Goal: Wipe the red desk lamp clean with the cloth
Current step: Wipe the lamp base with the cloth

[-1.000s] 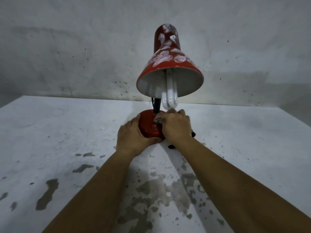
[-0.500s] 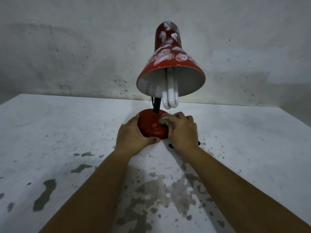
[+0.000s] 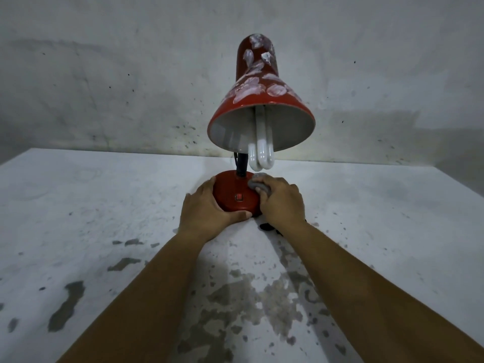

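While the head camera looks down over both bare forearms, the red desk lamp (image 3: pixel 262 121) stands upright at the middle of the white desk (image 3: pixel 78 205), close to the back wall (image 3: pixel 104 74). Its round base (image 3: pixel 235 196) sits flat on the desk, and look, both hands are right on it! The left hand (image 3: pixel 207 213) cups the base's left and front side, fingers spread around the curve, thumb lying along the front rim against the desk. The right hand (image 3: pixel 281 201) is curled over the base's right shoulder, closed around a small grey cloth (image 3: pixel 258 186); a fold of it bulges out past the knuckles and presses on the red top, just right of the black stem (image 3: pixel 241 165). Between the two hands a small red switch (image 3: pixel 238 197) shows on the base's front slope, uncovered.

Up above, the shade (image 3: pixel 262 100) tilts toward the camera, so we stare straight into its pale inside, with the white looped bulb (image 3: pixel 262 150) hanging out past the rim. Whitish, chalky smears blotch the shade's red outside from neck to flare. Something black (image 3: pixel 267 227) peeks out on the desk under the right wrist; what it is, I cannot tell. Near the camera, the desk's white coat has flaked off in grey patches (image 3: pixel 235 305).
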